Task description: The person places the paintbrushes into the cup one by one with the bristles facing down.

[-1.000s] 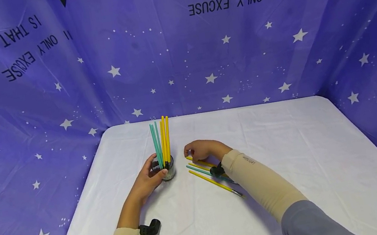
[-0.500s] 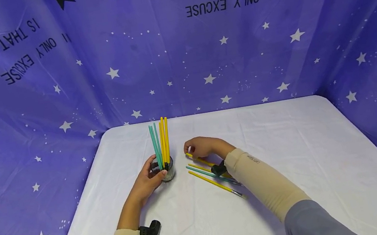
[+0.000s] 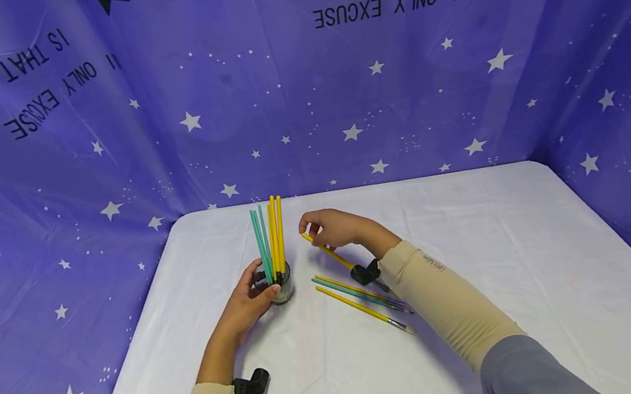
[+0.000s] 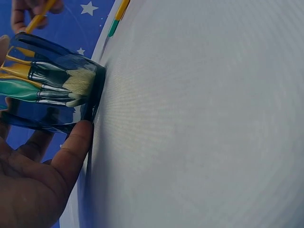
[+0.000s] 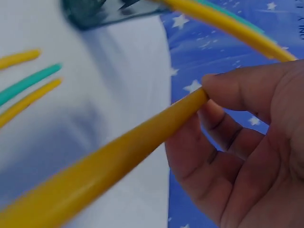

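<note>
Yellow slender brush (image 5: 114, 153), right fingers (image 5: 192, 154)

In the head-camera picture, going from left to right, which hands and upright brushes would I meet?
Left hand → teal brushes in a see-through cup → yellow brushes in that cup → right hand, pinching a single yellow brush.
</note>
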The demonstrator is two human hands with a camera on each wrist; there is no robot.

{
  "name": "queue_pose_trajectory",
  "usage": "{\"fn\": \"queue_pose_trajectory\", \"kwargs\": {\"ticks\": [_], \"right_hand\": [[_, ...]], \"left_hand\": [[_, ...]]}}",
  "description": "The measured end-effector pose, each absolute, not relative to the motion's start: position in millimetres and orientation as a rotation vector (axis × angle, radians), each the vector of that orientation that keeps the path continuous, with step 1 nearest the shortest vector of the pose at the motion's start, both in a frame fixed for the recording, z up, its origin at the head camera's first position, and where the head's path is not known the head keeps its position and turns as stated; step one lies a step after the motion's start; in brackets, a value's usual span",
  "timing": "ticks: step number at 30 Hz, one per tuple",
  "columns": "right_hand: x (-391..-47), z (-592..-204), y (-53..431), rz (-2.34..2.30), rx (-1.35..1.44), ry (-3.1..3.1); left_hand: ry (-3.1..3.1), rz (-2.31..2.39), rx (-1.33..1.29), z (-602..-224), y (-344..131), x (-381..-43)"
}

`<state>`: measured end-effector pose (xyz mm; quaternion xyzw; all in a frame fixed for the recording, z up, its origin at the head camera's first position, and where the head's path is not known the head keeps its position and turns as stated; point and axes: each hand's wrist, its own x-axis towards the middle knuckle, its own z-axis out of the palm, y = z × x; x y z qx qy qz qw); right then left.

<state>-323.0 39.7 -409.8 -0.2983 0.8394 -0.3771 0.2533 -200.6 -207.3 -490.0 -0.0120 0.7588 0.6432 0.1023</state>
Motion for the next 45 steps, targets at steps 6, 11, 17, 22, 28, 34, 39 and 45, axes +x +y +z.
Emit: {"fn": "queue_pose_trajectory", "kwargs": {"ticks": [6,11,17,22,28,34,39,45], "right_hand": [[-317,-393,33,-1.155,-0.829,2.277],[-313,-382,28,-1.284,-0.810,2.282],[-312,-373,24,-1.506,-0.776,2.265],[-310,-365,20,-1.685,-0.795,2.239],[-308,-355,14,-1.887,-0.782,2.250],[-309,-348,8,-2.111,-0.761,2.183],[-309,-347,3,-2.232,-0.720,2.150],[-311,-354,-4,-2.280,-0.660,2.180]], "left_hand": [[2.238,1.901,-0.037,-491,-208,-201],[2.239,1.902,-0.032,-491,-208,-201],[2.234,1.901,-0.038,-490,-208,-200],[2.225,1.909,-0.043,-489,-209,-201],[2.218,1.912,-0.038,-489,-209,-200],[2.209,1.919,-0.020,-486,-209,-199],[2.215,1.909,-0.034,-480,-207,-197],[2.232,1.906,-0.041,-488,-209,-199]]}}
